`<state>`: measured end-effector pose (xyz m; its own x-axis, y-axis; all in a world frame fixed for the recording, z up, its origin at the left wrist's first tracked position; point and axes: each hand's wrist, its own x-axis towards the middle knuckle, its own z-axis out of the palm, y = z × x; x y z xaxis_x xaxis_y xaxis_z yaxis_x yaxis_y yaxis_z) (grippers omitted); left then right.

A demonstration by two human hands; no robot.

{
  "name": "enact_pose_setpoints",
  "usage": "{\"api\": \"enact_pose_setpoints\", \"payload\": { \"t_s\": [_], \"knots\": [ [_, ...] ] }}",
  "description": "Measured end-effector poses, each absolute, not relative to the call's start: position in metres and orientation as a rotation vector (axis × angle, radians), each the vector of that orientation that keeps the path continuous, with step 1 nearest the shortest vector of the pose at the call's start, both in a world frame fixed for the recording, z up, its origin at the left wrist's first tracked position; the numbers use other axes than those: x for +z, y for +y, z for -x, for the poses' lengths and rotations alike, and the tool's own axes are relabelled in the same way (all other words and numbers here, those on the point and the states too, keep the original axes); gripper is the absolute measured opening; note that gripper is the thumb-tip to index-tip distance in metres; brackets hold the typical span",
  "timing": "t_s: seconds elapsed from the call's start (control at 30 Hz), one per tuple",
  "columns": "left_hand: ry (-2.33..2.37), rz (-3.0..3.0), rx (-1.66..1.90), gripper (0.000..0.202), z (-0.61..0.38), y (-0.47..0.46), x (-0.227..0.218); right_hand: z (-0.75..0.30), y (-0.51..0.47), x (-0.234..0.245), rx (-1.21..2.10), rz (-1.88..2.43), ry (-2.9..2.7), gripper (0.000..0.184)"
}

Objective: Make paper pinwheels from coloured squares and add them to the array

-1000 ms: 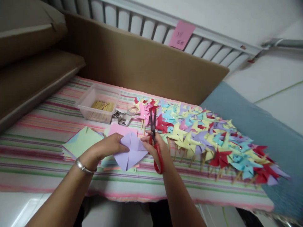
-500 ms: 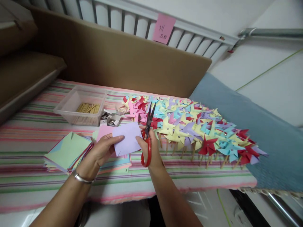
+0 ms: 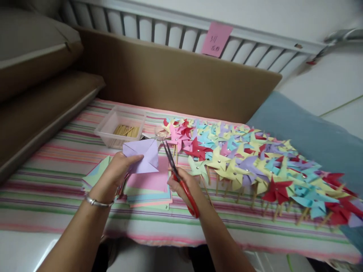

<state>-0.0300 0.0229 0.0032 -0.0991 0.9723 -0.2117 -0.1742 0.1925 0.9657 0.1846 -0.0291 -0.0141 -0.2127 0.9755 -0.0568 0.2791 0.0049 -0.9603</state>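
Observation:
My left hand [image 3: 113,175] pinches a creased lilac paper square [image 3: 142,155] and holds it up above a stack of coloured paper sheets [image 3: 149,187]. My right hand [image 3: 185,187] grips red-handled scissors [image 3: 178,175]; their dark blades are slightly parted and point up beside the right edge of the lilac square. A silver bangle sits on my left wrist.
A large spread of paper pinwheels on sticks [image 3: 249,158] covers the striped cloth [image 3: 48,166] to the right. A clear plastic tub of wooden sticks [image 3: 121,128] stands at the back left. A cardboard panel [image 3: 176,79] rises behind. A pink note [image 3: 216,39] hangs on the railing.
My left hand has turned the lilac square and lifted it to the left. The scissors have tilted, their blades now pointing up and left toward the paper's edge.

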Motion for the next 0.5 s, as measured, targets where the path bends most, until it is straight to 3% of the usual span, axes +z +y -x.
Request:
{"api": "enact_pose_setpoints", "payload": {
  "t_s": [0.17,0.5],
  "knots": [
    [1.172,-0.982,1.191,0.047,0.054,0.027,0.004,-0.184,-0.038,-0.014,1.502,1.351,-1.691,0.038],
    [1.193,-0.946,1.223,0.046,0.060,0.025,0.010,-0.182,-0.041,-0.009,1.491,1.443,-1.803,0.035]
  ]
}}
